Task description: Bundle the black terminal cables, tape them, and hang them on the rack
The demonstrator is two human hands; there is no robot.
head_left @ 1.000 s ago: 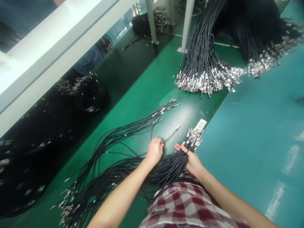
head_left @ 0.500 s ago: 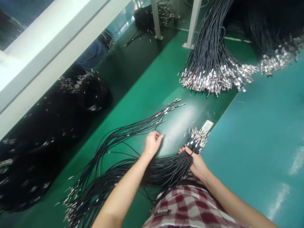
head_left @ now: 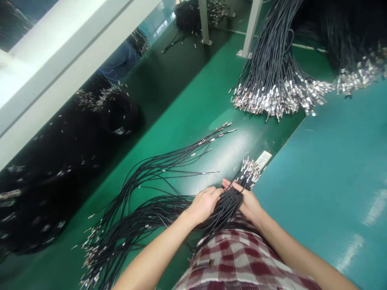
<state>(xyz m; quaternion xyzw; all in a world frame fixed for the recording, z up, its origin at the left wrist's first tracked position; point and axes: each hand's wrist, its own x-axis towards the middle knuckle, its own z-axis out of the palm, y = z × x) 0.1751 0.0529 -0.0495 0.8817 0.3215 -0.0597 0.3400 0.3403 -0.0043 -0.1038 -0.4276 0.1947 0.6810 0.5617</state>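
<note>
Black cable bundle lay at mid-view, clasped by our curled right hand below its metal connectors; our left hand, nearly closed, touched it, any separate cable in it undeterminable. We judged a slack grip could spill strands, snagging loose cables at ten o'clock. White beam limited reach beyond.

- White glare on the green floor near the centre
- Pale beam, upper left, almost washed out
- Deep shadow swallowing detail at left
- Cable ends, upper right, blurred; whole view slightly soft
</note>
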